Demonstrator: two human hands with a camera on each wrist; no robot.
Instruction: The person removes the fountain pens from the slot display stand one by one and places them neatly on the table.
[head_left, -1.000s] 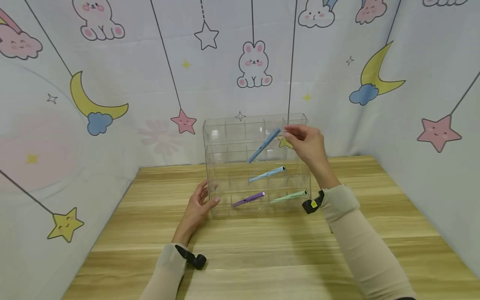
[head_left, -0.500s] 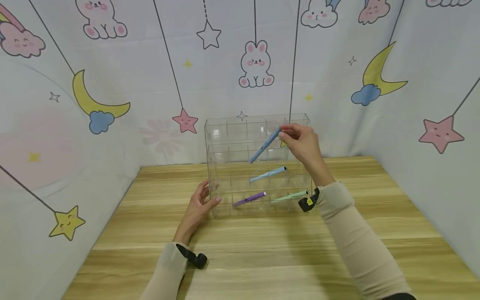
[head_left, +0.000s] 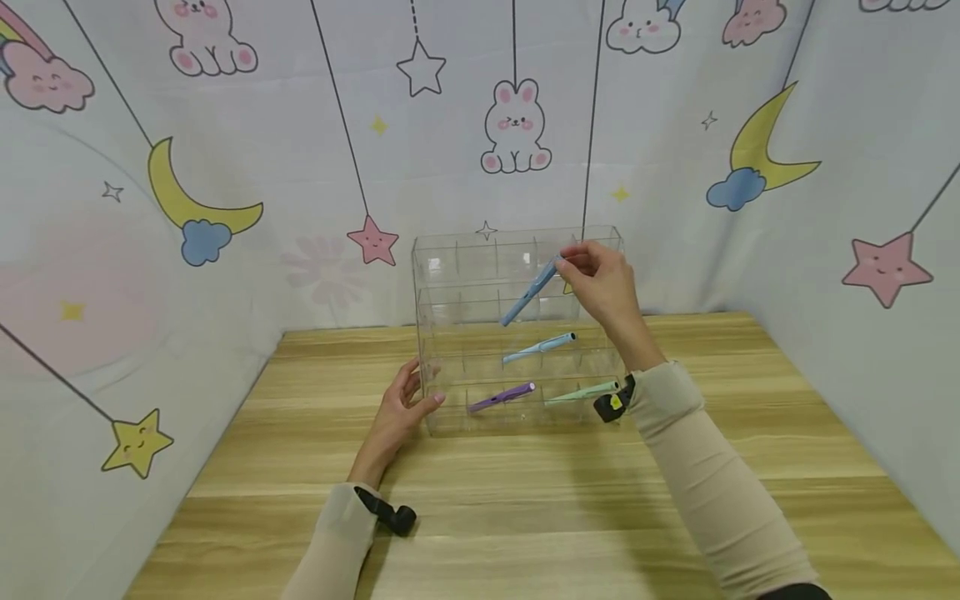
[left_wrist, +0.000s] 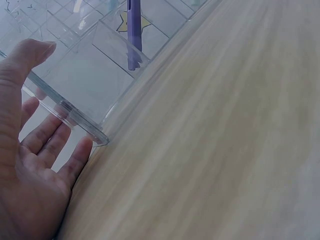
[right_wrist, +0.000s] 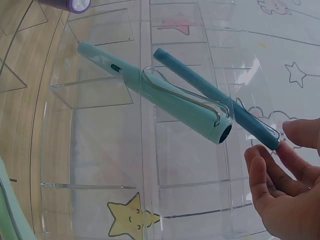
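A clear tiered rack (head_left: 450, 417) with small compartments stands on the wooden table. My left hand (head_left: 397, 417) holds its lower left edge, thumb in front and fingers around the side panel (left_wrist: 65, 107). A darker blue pen (head_left: 531, 293) leans in an upper tier. My right hand (head_left: 603, 283) is at its raised cap end; in the right wrist view a fingertip meets that end while the thumb (right_wrist: 302, 132) stands off from it. Lower down lie a light blue pen (head_left: 540, 347), a purple pen (head_left: 501, 397) and a pale green pen (head_left: 581, 393).
Behind the rack hangs a white cloth (head_left: 450, 167) printed with rabbits, stars and moons. It continues along both sides of the table (head_left: 495, 517). The right forearm's wrist camera (head_left: 613, 404) overlaps the rack's lower right corner in the head view.
My right hand has moved a little left, from beside the darker blue pen to its cap end. The pens, the rack and my left hand keep their places; the head view shifts slightly.
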